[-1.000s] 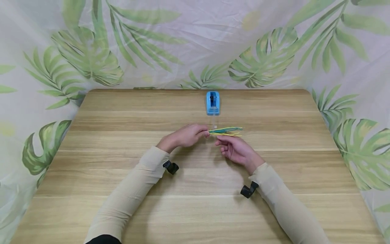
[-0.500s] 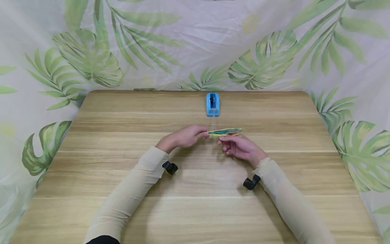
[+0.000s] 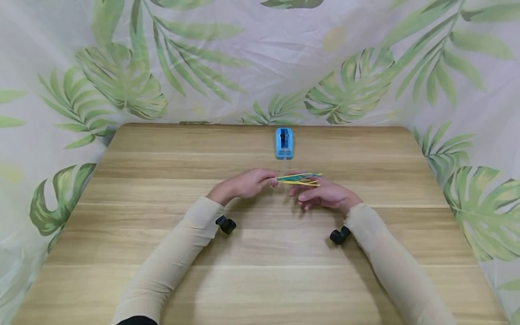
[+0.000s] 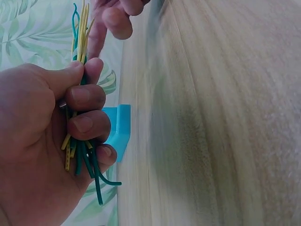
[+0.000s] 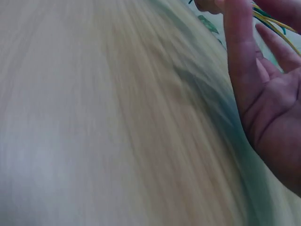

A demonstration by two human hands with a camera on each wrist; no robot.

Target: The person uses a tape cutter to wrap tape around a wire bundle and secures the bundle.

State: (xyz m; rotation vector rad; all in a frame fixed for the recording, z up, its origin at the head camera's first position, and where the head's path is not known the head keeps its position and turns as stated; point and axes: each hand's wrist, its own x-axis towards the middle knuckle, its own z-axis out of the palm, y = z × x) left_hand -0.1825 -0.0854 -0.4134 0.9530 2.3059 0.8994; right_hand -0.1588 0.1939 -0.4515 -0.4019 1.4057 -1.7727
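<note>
Gripping a bundle of thin green and yellow wires [image 3: 298,178], the left hand [image 3: 251,182] pinches it between thumb and forefinger, the other fingers curled round it. In the left wrist view, cut ends poke out below the curled fingers, one green wire bending off to the side. The bundle is held above the wooden surface [image 3: 260,284], near the middle, its long free ends fanning out toward the right hand [image 3: 327,195].

That right hand is open, its fingers loosely spread about the free ends: the thumb lies on the near side of the wires and the forefinger on the far side. Whether any of its fingers touch the wires is hard to tell.

Beyond the hands, near the far edge of the surface, sits a blue tape dispenser [image 3: 284,143]. A clear strip of tape [image 3: 284,165] runs from it toward the bundle; its end cannot be made out.

Both arms wear beige sleeves [image 3: 172,255], each with a small black camera [image 3: 228,225] at the wrist. Behind the surface hangs a pale cloth [image 3: 280,54] printed with green leaves.
</note>
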